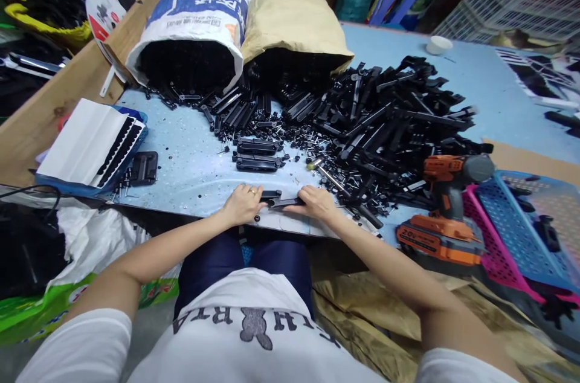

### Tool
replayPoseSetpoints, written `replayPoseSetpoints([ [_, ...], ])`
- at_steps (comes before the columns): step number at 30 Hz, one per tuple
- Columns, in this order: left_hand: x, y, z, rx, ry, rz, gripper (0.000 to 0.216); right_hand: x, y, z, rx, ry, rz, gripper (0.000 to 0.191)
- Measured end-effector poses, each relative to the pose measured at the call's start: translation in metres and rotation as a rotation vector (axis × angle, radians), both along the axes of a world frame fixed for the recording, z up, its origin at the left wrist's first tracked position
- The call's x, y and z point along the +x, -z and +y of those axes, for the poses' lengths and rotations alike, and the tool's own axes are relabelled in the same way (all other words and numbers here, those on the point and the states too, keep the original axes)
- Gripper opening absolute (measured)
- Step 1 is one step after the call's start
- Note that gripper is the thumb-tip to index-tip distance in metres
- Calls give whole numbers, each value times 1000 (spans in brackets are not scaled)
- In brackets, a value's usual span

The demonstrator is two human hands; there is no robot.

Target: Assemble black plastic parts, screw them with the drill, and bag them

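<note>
Low in the middle of the frame, the left hand (243, 204) and right hand (316, 202) each grasp an end of a black part (280, 199) lying on the table (190, 159) edge, below a parts pile (385, 123), with a drill (446, 214) at right.

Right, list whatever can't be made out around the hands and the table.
Head view: both ends of the black part lie under the left hand and right hand; the grip is hidden.
Head view: the mouth of the white sack is too dark to read.
Head view: specks on the table are too small to identify.
</note>
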State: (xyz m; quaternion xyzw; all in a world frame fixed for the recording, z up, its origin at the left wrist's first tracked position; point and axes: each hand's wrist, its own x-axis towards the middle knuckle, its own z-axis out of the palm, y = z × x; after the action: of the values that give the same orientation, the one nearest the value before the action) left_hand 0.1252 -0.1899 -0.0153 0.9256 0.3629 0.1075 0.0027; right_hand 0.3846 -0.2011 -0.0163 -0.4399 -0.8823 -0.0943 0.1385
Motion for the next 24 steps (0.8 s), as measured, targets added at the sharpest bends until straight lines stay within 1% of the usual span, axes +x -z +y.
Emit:
replayPoseSetpoints([
  [2,-11,-11,-5,64,10,-135,36,-8,-22,-18,-18,-55,99,59],
  [4,-18,-31,-16,87,72,-310,43,-19,-50,-38,-110,-194,258,56],
  [5,-20,-43,-23,60,131,-406,45,-26,-64,-48,-179,-282,362,55],
  [7,-21,-67,-42,-98,281,-607,51,-40,-87,-66,-342,-465,612,50],
  [9,-17,-83,-60,-264,361,-773,55,-56,-96,-81,-497,-568,856,46],
  [11,-10,-91,-77,-381,411,-909,55,-75,-93,-92,-591,-617,1053,44],
  [12,-5,-92,-83,-407,425,-976,54,-85,-87,-96,-589,-623,1152,42],
  [13,0,-92,-88,-409,423,-1043,53,-96,-80,-98,-549,-602,1268,40],
  [14,6,-90,-91,-383,403,-1111,52,-107,-71,-98,-478,-549,1398,39],
  [16,15,-84,-92,-263,339,-1190,54,-128,-52,-91,-340,-347,1632,44],
  [17,19,-79,-88,-184,311,-1180,56,-135,-42,-83,-316,-231,1706,47],
  [18,22,-72,-81,-98,293,-1129,58,-139,-33,-72,-326,-135,1737,49],
  [19,23,-64,-72,-1,275,-1047,61,-140,-23,-58,-353,-64,1717,48],
  [21,23,-41,-47,201,196,-815,67,-126,-6,-22,-359,48,1554,42],
  [22,20,-29,-33,297,132,-695,67,-113,0,-1,-306,109,1417,37],
  [23,17,-17,-20,340,88,-558,66,-96,5,22,-222,162,1243,33],
  [24,14,-5,-7,332,73,-407,61,-77,7,45,-127,218,1068,31],
])
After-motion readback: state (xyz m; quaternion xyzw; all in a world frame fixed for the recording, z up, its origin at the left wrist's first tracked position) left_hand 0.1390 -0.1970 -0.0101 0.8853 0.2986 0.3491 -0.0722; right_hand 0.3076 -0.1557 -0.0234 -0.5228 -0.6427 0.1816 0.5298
